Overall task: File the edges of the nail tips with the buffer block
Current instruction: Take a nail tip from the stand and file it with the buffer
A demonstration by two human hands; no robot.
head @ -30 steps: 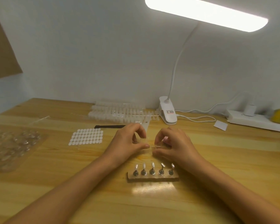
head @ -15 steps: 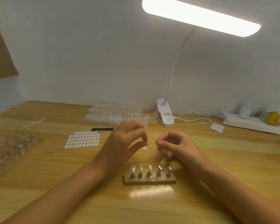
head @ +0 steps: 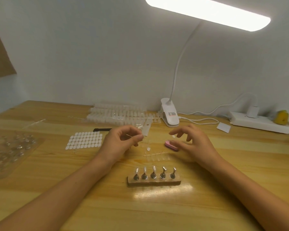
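Observation:
The pink buffer block (head: 170, 145) lies on the wooden table just right of centre. My right hand (head: 195, 145) is over it with its fingers spread and loosely bent, the thumb at the block's top. A small pale piece shows under its index fingertip; I cannot tell what it is. My left hand (head: 122, 144) pinches a thin clear strip of nail tips (head: 148, 148) that hangs off to the right, above the table. Another nail tip strip (head: 157, 155) lies flat between my hands. In front stands a wooden stand (head: 154, 182) with several metal holders, each topped by a nail tip.
A white sticker sheet (head: 84, 140) and a black file (head: 102, 129) lie at left centre. Racks of clear nail tips (head: 117, 114) sit at the back, beside the lamp clamp (head: 170, 115). A power strip (head: 260, 125) is far right, a clear plastic tray (head: 10, 147) far left.
My hands have come apart: the right one let go of the strip and moved right and down onto the pink buffer block. The left hand keeps the strip.

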